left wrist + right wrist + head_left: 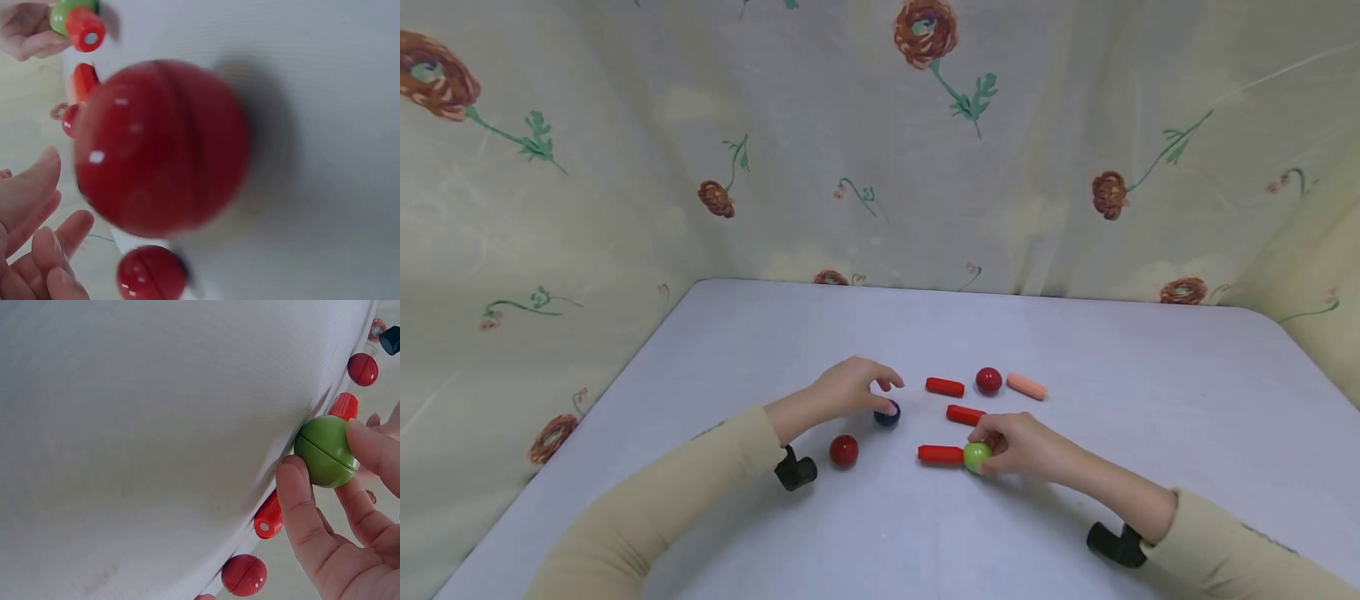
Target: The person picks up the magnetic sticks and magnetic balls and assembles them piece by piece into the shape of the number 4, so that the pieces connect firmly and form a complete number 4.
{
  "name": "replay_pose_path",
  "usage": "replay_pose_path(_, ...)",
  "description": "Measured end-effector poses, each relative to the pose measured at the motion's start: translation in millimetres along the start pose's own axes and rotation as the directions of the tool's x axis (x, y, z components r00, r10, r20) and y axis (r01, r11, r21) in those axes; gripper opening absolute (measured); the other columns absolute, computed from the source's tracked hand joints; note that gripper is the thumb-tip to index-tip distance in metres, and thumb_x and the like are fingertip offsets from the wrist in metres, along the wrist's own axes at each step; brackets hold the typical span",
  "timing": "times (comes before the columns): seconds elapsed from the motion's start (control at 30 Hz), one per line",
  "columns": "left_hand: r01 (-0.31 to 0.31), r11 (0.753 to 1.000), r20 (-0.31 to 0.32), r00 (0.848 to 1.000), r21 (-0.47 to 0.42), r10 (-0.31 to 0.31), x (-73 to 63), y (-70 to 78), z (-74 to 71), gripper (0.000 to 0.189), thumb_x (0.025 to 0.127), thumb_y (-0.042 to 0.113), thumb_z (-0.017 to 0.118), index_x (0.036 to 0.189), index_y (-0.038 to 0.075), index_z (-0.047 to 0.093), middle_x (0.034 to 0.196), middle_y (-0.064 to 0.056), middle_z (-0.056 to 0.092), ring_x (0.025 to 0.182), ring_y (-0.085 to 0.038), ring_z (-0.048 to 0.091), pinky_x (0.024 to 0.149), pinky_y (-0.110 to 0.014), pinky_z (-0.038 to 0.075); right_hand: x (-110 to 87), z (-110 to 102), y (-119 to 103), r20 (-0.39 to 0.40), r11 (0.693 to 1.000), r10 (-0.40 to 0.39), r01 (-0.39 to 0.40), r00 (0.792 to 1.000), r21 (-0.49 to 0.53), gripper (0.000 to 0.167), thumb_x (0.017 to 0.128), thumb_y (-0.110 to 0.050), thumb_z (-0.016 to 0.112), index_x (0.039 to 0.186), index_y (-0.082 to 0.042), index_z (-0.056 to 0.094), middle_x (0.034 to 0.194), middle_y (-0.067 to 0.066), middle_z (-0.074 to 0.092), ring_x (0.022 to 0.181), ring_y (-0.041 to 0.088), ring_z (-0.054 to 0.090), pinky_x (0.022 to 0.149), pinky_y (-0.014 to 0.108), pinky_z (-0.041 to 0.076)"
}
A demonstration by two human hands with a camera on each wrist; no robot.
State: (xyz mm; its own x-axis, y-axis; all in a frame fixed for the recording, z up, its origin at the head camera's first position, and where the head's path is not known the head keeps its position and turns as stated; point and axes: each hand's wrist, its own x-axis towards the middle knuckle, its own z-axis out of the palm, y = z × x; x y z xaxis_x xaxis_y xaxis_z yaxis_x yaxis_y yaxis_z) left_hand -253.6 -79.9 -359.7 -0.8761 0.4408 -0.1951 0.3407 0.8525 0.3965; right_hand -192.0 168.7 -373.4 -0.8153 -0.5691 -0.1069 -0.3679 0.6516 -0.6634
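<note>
Red glossy ball (843, 451) just on the near side of my left hand (848, 388). Left thumb and fingers apart at a dark blue ball (887, 415); cannot tell whether the thumb touches. Between my hands: red cylindrical stick (938, 455), its end against a light-green glossy ball (977, 457), which my right hand (1019, 446) pinches. Beyond the right hand: two more red sticks (945, 387), second red ball (988, 381), salmon-coloured stick (1027, 387).
</note>
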Motion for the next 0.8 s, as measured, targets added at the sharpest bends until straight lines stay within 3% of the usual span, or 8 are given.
replay_pose_path(0.23, -0.001, 0.995, -0.001, 1.0, -0.098, 0.001, -2.3, -13.0, 5.8, 0.037, 0.078, 0.019, 0.073, 0.114, 0.018, 0.063, 0.104, -0.001, 0.064, 0.087, -0.015, 0.056, 0.074, -0.025, 0.048, -1.0, -0.7, 0.4, 0.002, 1.0, -0.015, 0.015, 1.0, 0.011, 0.025, 0.074, -0.008, 0.074, 0.096, -0.002, 0.063, 0.081, -0.002, 0.06, 0.071, 0.01, 0.052, 0.064, 0.018, 0.047)
replay_pose_path(0.5, 0.038, 0.983, 0.044, 0.999, -0.178, -0.03, -2.7, -16.4, 10.9, 0.038, 0.077, 0.017, 0.073, 0.114, 0.02, 0.064, 0.101, -0.002, 0.063, 0.087, -0.015, 0.054, 0.075, -0.027, 0.048, -1.3, -1.2, -0.4, -0.002, 1.0, -0.011, 0.011, 1.0, 0.021, 0.026, 0.074, -0.008, 0.074, 0.096, -0.001, 0.062, 0.08, -0.001, 0.059, 0.071, 0.01, 0.052, 0.064, 0.018, 0.047)
replay_pose_path(0.8, 0.057, 0.983, 0.066, 0.997, -0.175, -0.046, -3.3, -14.2, 12.3, 0.039, 0.076, 0.016, 0.074, 0.113, 0.02, 0.064, 0.101, -0.004, 0.063, 0.087, -0.016, 0.053, 0.07, -0.025, 0.047, -1.3, -1.3, -0.9, 0.002, 1.0, -0.007, 0.007, 1.0, 0.022, 0.026, 0.074, -0.008, 0.074, 0.096, -0.001, 0.062, 0.079, -0.001, 0.059, 0.07, 0.01, 0.051, 0.063, 0.018, 0.047)
